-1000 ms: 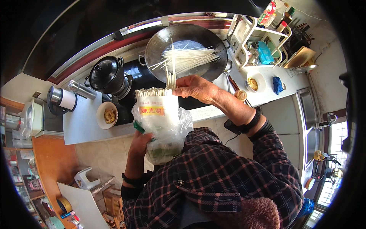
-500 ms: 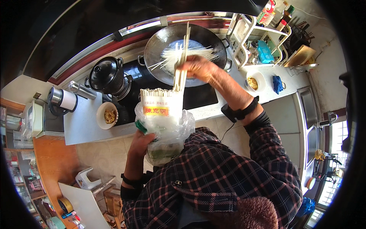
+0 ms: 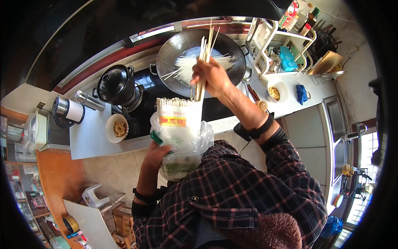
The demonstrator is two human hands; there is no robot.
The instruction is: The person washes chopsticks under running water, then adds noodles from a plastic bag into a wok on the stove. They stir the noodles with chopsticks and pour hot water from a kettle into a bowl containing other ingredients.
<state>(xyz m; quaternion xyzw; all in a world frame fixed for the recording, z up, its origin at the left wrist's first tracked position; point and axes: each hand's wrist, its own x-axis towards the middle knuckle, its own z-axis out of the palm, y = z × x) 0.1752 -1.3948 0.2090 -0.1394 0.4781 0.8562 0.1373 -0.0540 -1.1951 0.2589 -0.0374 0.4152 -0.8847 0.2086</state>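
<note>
My left hand (image 3: 157, 154) is closed round the lower side of a white paper pack of dried noodles (image 3: 178, 111), which sits upright in a clear plastic bag (image 3: 174, 143). Cut noodle ends show along the pack's open top. My right hand (image 3: 212, 76) pinches a bundle of dry noodle sticks (image 3: 202, 88) just above the pack's right corner; the lower ends reach down to or into the pack. Behind that hand, a large wok (image 3: 172, 45) on the stove holds more pale noodles (image 3: 185, 66), fanned out in whitish liquid.
A lidded black pot (image 3: 114, 85) stands left of the wok. One bowl of food (image 3: 111, 139) is at the counter's left; a white bowl (image 3: 282, 86) is on the right, near a blue cloth (image 3: 302, 93). Beyond stands a white rack (image 3: 265, 54). A sink (image 3: 339, 112) lies far right.
My right hand has shifted slightly down and right along the noodle sticks, and their tops now spread apart. The pack has moved a little right. A small round item shows beside my right forearm.
</note>
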